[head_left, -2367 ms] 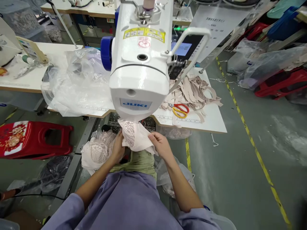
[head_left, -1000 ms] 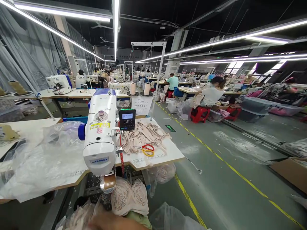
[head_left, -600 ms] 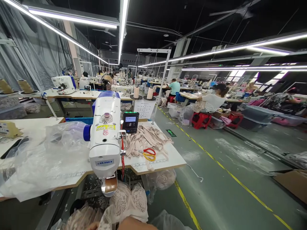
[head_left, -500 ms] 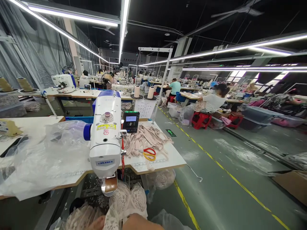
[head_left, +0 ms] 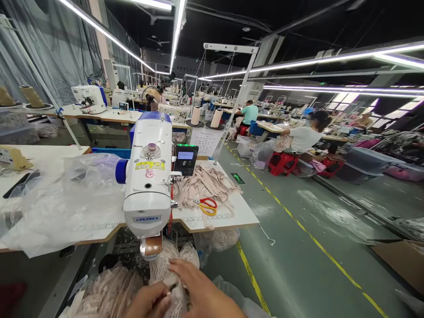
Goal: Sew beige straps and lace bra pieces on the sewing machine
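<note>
At the bottom edge my left hand (head_left: 149, 303) is curled, its fingers pinching a pale lace garment piece (head_left: 164, 264). My right hand (head_left: 198, 289) lies over the same piece from the right, its fingers closed on the fabric. The piece hangs just below the head of the white sewing machine (head_left: 147, 185), under its brown end part (head_left: 152, 246). Both wrists are cut off by the frame.
A heap of similar lace pieces (head_left: 107, 292) lies to the left of my hands. The table (head_left: 243, 214) carries beige straps (head_left: 208, 182), red-and-yellow scissors (head_left: 208, 206), a control panel (head_left: 185, 160) and clear plastic bags (head_left: 66, 203). Other people sew at tables farther back.
The view rose from my lap to the hall, then dipped slightly. Both hands have come up into view and now close on the lace piece under the machine head.
</note>
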Tool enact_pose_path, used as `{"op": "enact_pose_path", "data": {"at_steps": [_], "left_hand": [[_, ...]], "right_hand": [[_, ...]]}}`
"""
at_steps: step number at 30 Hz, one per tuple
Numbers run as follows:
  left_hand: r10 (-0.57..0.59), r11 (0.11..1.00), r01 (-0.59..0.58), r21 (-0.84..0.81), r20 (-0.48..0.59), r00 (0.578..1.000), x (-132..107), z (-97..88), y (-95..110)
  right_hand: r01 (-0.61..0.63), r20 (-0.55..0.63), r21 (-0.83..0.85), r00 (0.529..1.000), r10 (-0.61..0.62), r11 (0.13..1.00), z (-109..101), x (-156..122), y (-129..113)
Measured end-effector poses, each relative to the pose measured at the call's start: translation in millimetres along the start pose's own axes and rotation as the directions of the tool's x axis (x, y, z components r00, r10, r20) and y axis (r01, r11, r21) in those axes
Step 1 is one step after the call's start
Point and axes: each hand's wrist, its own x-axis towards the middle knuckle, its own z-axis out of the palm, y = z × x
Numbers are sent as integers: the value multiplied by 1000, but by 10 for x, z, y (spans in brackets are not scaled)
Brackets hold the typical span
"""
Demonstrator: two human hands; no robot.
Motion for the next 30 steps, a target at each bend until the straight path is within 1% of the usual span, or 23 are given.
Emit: {"op": "enact_pose_path", "data": {"at_steps": [1,2,3,4,5,6,8,11,12,14,16,17,19,21,22,24,30], "left_hand": [[12,997,-12,76,-8,1000,-10,2,50],[16,990,-13,140,-17,1000,-20,-6,100],[25,982,-19,185,-29,999,-29,-30,147],[22,971,-5,241,-68,997,-34,-72,187],[-5,956,36,290,-106,994,-35,-134,218],[-28,952,65,300,-124,992,-30,-215,239],[-69,968,102,227,-148,987,-15,-407,267],[-69,994,78,74,-107,992,15,-685,326],[-71,996,77,46,-119,990,27,-757,349],[-97,994,106,36,-208,973,63,-856,377],[-115,988,140,59,-319,941,119,-904,366],[-106,987,143,76,-366,924,153,-914,348],[-53,987,113,113,-435,899,223,-918,298],[-1,987,79,142,-481,877,282,-917,251],[18,986,67,154,-497,867,302,-918,235],[42,983,55,176,-504,862,324,-929,218],[36,973,76,219,-465,884,311,-957,218]], "right_hand": [[50,17,78,999,-52,996,13,69,-15],[68,40,170,996,-76,983,35,129,-29],[56,52,257,996,-71,965,62,177,-42],[20,36,328,999,-34,944,90,215,-53],[-23,-1,377,1000,26,926,113,246,-63],[-56,-49,401,995,83,915,125,273,-73],[-73,-146,389,979,140,918,109,336,-99],[-82,-248,330,954,170,940,1,465,-159],[-96,-263,321,947,186,942,-44,514,-179],[-127,-272,319,937,219,939,-127,619,-199],[-145,-271,333,932,241,932,-191,724,-181],[-147,-266,347,932,248,926,-215,773,-159],[-148,-250,382,934,257,912,-249,854,-105],[-151,-239,397,935,261,905,-271,909,-59],[-151,-240,396,935,261,906,-279,927,-45],[-143,-245,390,936,253,909,-296,951,-36],[-104,-220,440,950,219,892,-349,996,-28]]}}
